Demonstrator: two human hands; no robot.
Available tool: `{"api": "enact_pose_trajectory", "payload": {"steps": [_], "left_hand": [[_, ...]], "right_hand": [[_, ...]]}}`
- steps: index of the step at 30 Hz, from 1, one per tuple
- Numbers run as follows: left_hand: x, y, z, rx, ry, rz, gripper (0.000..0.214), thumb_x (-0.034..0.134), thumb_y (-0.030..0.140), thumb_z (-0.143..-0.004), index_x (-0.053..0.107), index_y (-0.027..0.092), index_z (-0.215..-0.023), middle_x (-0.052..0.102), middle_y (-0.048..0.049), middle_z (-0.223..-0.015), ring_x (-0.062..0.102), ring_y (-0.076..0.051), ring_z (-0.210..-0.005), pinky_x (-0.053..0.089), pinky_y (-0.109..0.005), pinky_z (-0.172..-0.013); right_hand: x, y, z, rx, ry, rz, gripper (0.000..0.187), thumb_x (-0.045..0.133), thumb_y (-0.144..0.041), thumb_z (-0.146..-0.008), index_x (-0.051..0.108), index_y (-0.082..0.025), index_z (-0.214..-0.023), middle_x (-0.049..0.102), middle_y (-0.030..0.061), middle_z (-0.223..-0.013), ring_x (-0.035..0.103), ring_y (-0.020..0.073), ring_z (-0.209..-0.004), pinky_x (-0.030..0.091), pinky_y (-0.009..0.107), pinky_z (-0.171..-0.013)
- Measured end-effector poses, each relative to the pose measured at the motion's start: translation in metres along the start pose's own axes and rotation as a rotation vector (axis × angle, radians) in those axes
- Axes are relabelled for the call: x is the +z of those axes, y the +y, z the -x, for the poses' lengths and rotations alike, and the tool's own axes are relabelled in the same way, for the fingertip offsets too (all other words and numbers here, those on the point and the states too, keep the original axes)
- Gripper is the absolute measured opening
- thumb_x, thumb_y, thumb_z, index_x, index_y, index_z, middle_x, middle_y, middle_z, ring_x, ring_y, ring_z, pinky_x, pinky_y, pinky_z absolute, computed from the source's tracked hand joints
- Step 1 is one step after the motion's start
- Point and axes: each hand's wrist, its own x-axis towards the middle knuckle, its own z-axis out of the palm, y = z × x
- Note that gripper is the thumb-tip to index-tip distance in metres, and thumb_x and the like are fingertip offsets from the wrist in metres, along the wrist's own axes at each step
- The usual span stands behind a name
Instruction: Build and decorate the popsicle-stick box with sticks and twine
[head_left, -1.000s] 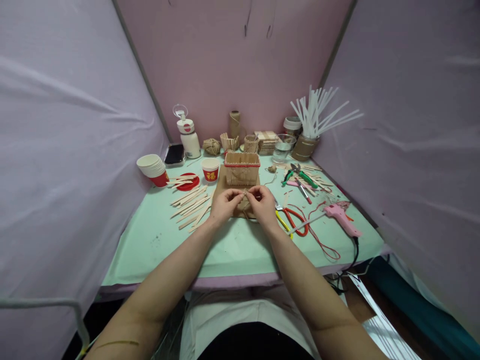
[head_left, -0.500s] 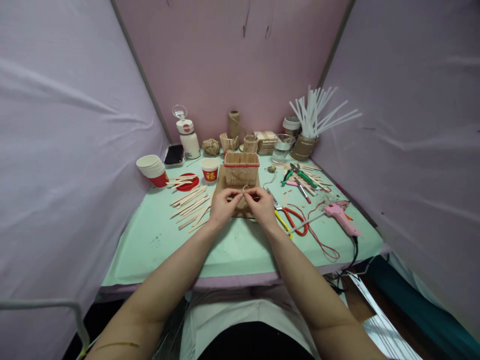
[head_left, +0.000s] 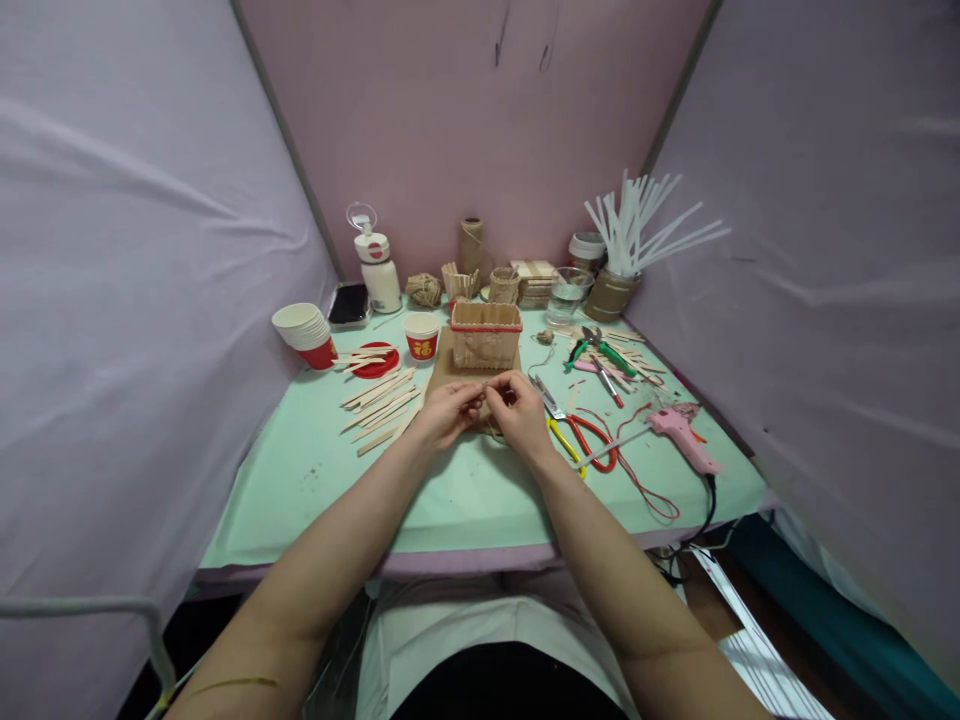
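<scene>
My left hand (head_left: 451, 412) and my right hand (head_left: 519, 410) meet fingertip to fingertip above a brown cardboard piece (head_left: 444, 372). Both are closed in a pinch on a thin strand of twine (head_left: 495, 432), most of which the fingers hide; a bit of it hangs below them. Just beyond the hands stands a small basket (head_left: 486, 348) of light wood with a red band round its rim. Scissors with red handles (head_left: 592, 442) lie right of my right hand, beside a yellow-handled tool (head_left: 564, 445).
Wooden sticks (head_left: 382, 405) and a paper cup (head_left: 421, 338) lie to the left. On the right are a pink glue gun (head_left: 684, 438), its cord, red string and green-handled pliers (head_left: 600, 350). A water bowl (head_left: 568, 298), twine spool (head_left: 471, 248) and bottle (head_left: 380, 275) stand behind.
The small twine loop above my fingertips is gone from sight. My right hand has curled its fingers more, and my left hand has turned slightly. The view has shifted a little.
</scene>
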Motion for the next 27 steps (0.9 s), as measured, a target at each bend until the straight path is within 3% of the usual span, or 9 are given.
{"api": "enact_pose_trajectory", "payload": {"steps": [3,10,20,27], "left_hand": [[0.001,-0.0051,-0.0005,0.215,0.088,-0.17,0.027,0.077,0.033,-0.062,0.066,0.01,-0.073,0.053,0.0024,-0.056,0.043,-0.005,-0.05,0.03,-0.018,-0.048],[-0.0036,-0.0066,-0.0043,0.372,0.146,-0.364,0.029,0.076,0.036,-0.061,0.068,0.013,-0.077,0.064,-0.0004,-0.067,0.052,-0.009,-0.06,0.041,-0.023,-0.06],[0.0019,-0.0023,0.0014,0.405,0.201,-0.474,0.019,0.072,0.028,-0.062,0.069,0.014,-0.075,0.069,-0.0038,-0.072,0.06,-0.014,-0.069,0.047,-0.027,-0.067],[-0.0004,-0.004,-0.0006,0.361,0.292,-0.52,0.017,0.069,0.026,-0.062,0.07,0.014,-0.074,0.069,-0.004,-0.07,0.06,-0.014,-0.064,0.046,-0.025,-0.06]], "right_hand": [[-0.0002,0.0017,-0.0018,0.137,-0.014,-0.068,0.015,0.06,-0.034,-0.079,0.059,-0.019,-0.077,0.06,0.0016,-0.078,0.056,0.0148,-0.07,0.045,0.028,-0.065],[-0.0008,0.0038,-0.0039,0.25,-0.005,-0.153,0.021,0.063,-0.039,-0.075,0.064,-0.019,-0.076,0.063,0.0015,-0.075,0.056,0.015,-0.069,0.044,0.028,-0.065],[-0.0021,0.003,-0.0049,0.373,0.021,-0.286,0.024,0.067,-0.043,-0.07,0.063,-0.02,-0.071,0.058,-0.0017,-0.063,0.05,0.013,-0.058,0.039,0.026,-0.055],[0.0013,0.0013,-0.0037,0.526,0.011,-0.486,0.019,0.069,-0.037,-0.067,0.059,-0.021,-0.067,0.048,-0.0067,-0.051,0.037,0.0083,-0.045,0.029,0.024,-0.046]]}}
